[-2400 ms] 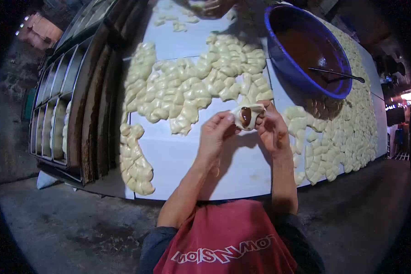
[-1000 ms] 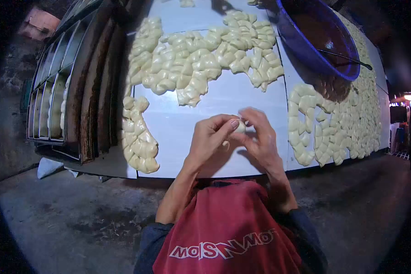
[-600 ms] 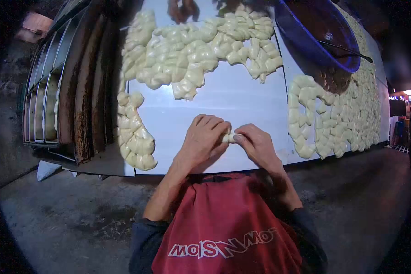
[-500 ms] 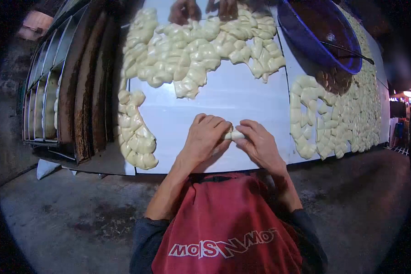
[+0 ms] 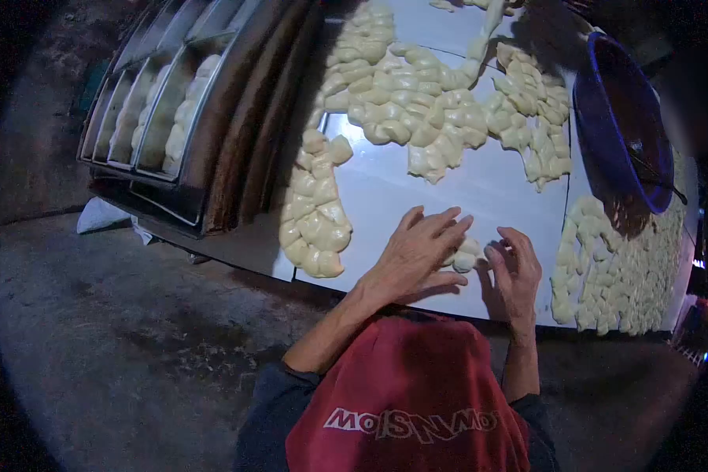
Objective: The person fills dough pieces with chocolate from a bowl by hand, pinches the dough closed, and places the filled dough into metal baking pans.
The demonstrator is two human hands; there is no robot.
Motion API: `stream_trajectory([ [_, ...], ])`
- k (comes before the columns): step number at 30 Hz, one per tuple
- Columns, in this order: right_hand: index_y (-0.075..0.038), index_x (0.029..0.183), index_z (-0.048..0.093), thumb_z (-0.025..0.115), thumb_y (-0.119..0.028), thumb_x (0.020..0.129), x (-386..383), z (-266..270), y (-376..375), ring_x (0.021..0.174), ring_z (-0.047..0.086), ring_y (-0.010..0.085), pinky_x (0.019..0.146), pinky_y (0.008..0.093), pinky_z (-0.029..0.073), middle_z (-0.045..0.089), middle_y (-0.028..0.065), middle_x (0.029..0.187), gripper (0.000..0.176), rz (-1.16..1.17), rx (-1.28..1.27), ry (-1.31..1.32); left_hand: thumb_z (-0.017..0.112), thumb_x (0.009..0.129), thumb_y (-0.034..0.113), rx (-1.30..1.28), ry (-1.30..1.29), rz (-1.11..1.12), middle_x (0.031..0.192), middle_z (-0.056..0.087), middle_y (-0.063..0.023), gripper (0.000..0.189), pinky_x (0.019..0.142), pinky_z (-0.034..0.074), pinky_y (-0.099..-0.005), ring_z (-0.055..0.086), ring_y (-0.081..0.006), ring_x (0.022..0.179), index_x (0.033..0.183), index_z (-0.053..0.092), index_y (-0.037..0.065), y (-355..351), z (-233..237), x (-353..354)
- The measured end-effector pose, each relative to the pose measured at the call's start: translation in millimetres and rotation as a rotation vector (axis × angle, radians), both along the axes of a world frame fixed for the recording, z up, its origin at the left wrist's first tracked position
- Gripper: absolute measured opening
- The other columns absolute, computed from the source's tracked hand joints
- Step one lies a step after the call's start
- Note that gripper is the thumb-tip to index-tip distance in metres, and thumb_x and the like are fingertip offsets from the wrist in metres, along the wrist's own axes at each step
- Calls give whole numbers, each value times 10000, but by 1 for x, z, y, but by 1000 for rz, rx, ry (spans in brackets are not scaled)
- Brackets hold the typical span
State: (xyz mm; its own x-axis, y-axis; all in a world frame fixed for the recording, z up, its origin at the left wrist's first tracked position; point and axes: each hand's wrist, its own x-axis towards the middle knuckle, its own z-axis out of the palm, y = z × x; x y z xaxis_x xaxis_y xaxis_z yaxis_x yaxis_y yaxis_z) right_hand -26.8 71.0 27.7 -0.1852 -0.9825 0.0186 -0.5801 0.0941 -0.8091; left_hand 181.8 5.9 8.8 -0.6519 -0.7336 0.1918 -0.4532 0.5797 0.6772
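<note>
A small lump of pale dough (image 5: 466,256) lies on the white tabletop, between my two hands. My left hand (image 5: 421,256) is open with its fingers spread, beside the lump and partly over it. On the lump's other side, my right hand (image 5: 518,271) is raised a little, its fingers curved and apart, holding nothing. Beyond them spreads a sheet of joined dough pieces (image 5: 417,102). A smaller cluster of dough (image 5: 316,212) sits to the left of my left hand.
Metal tins (image 5: 153,118), some with dough inside, stand at the left on dark boards. A purple basin (image 5: 594,110) with a dark handle across its rim stands at the right. More dough pieces (image 5: 613,275) cover the right side. At the far edge, a dough strip (image 5: 484,47) rises from the sheet.
My hands have parted and their fingers have opened from around the small dough lump. The view has turned to the left. At the far side a strip of dough has been lifted.
</note>
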Motion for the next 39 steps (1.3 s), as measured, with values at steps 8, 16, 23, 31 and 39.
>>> stream_trajectory([
  [8,-4,1237,585,689,-218,871,143,-35,-144,1003,647,340,820,452,518,618,190,1145,437,404,-236,129,700,879,187,163,58,658,1104,686,-154,319,935,491,-417,666,-327,999,1154,671,29,-46,14,108],
  [16,6,903,577,679,-203,826,164,-39,-180,826,602,372,707,443,486,618,183,956,244,470,-32,48,634,911,163,-103,-235,524,1378,525,-219,322,1051,436,-439,501,-387,1242,1204,656,31,-82,-10,128],
  [23,-85,1012,518,636,-67,876,69,-4,-109,676,594,135,594,300,531,622,56,849,181,15,347,-940,643,917,192,-160,-296,574,1410,483,-240,378,1008,428,-497,474,-396,1266,1256,633,24,-72,-16,118],
  [31,-75,1197,540,680,-147,931,13,-8,-50,789,629,69,632,208,516,660,38,958,310,-51,280,-1126,734,888,145,743,461,156,1014,717,-97,258,755,540,-281,667,-153,930,1095,708,-7,-48,21,-19],
  [39,-40,1003,640,694,-122,921,-59,-4,-19,899,636,124,746,289,529,669,13,978,128,-242,-167,-209,663,933,146,186,469,200,1176,669,-129,315,937,472,-344,618,-209,1031,1208,638,-7,-38,32,-119],
])
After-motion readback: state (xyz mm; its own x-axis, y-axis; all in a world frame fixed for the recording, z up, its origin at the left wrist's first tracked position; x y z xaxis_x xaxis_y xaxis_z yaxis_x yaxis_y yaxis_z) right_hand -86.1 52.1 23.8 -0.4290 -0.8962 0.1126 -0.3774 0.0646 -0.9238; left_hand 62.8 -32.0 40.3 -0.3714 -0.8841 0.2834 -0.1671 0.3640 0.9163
